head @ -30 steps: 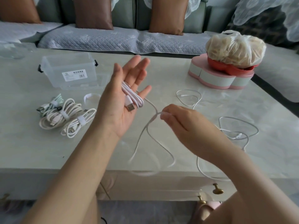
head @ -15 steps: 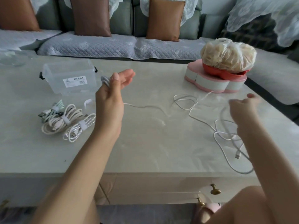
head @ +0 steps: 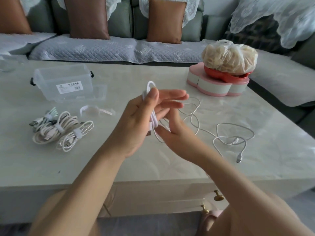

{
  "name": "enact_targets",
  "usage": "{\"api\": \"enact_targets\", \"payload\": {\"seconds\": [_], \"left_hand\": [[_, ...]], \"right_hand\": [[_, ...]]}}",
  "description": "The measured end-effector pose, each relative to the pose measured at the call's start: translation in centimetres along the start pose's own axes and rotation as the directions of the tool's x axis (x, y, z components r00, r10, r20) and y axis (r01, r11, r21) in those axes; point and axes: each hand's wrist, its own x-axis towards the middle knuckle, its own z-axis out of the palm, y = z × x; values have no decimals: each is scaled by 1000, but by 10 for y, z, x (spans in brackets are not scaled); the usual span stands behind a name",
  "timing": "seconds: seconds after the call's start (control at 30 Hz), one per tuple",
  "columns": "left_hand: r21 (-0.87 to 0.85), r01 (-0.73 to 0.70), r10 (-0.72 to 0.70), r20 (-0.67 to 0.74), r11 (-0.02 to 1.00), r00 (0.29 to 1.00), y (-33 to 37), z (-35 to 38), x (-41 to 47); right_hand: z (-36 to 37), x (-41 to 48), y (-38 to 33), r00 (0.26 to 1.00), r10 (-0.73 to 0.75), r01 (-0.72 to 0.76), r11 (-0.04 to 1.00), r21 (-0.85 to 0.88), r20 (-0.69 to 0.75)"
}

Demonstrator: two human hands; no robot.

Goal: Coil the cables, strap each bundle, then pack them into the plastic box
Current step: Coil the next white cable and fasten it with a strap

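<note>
Centre frame: your left hand [head: 136, 122] pinches the white cable [head: 154, 121] coil; your right hand [head: 177, 135] is partly hidden, grip indiscernible.

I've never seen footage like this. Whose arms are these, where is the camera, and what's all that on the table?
No machine here: these are a person's two bare arms. The single picture comes from a wide-angle camera worn on the head, looking forward and down. The left hand holds loops of a white cable under its thumb. The right hand meets the loops' lower end, though its exact grip is hard to see. The cable's loose remainder trails over the table. On the left lie three strapped bundles, a loose strap and a clear plastic box. On the right, a bag sits on a pink box. A sofa stands behind.
</note>
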Motion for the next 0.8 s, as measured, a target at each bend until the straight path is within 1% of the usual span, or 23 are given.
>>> {"api": "enact_targets", "payload": {"seconds": [0.03, 0.1, 0.13, 0.17, 0.2, 0.23, 0.3, 0.37, 0.4, 0.43, 0.5, 0.53, 0.57, 0.6, 0.7, 0.8], "left_hand": [[5, -5, 5, 29, 1000, 1000, 1, 2, -1], [-24, 1, 0, 50, 1000, 999, 3, 3, -2], [-65, 16, -13, 48, 998, 999, 4, 2, -2], [-111, 36, -31, 46, 993, 998, 5, 1, -1], [-153, 50, -44, 43, 987, 998, 5, -1, -1], [-195, 57, -51, 38, 979, 998, 6, -3, -1], [-303, 51, -50, 9, 952, 999, 7, -9, 0], [-436, 38, -56, -28, 899, 998, 8, -17, 1], [-524, 41, -63, -24, 851, 998, 8, -20, 2], [-623, 48, -69, -10, 781, 998, 7, -25, 2], [-817, 82, -59, 58, 571, 997, 5, -31, 3], [-871, 93, -61, 73, 483, 995, 4, -34, 3], [-885, 80, -76, 51, 459, 996, 4, -37, 3], [-864, 52, -107, -3, 502, 994, 4, -42, 3], [-726, -12, -171, -178, 687, 969, 12, -51, 5], [-587, -20, -191, -296, 810, 936, 21, -57, 8]], "right_hand": [[4, 3, -1, 998, 29, -27, 999, 33, -61], [5, 10, 0, 971, 162, -137, 980, 147, -178], [6, 12, -1, 958, 212, -177, 967, 183, -194], [5, 12, -1, 952, 235, -206, 966, 156, -197], [4, 11, -4, 957, 225, -215, 974, 74, -185], [3, 8, -7, 967, 200, -210, 977, -47, -157], [2, 3, -14, 988, 140, -153, 951, -268, -67], [5, 1, -18, 994, 99, -74, 926, -370, 49], [5, -1, -21, 990, 90, -39, 912, -408, 108], [9, -2, -24, 981, 91, -8, 901, -434, 172], [14, -6, -25, 965, 80, 47, 885, -463, 251], [16, -7, -25, 960, 56, 83, 879, -469, 275], [17, -8, -26, 955, 29, 119, 873, -472, 294], [19, -9, -26, 952, -6, 156, 871, -466, 307], [15, -9, -25, 949, -109, 245, 845, -476, 296], [5, -11, -28, 956, -201, 286, 800, -528, 213]]}}
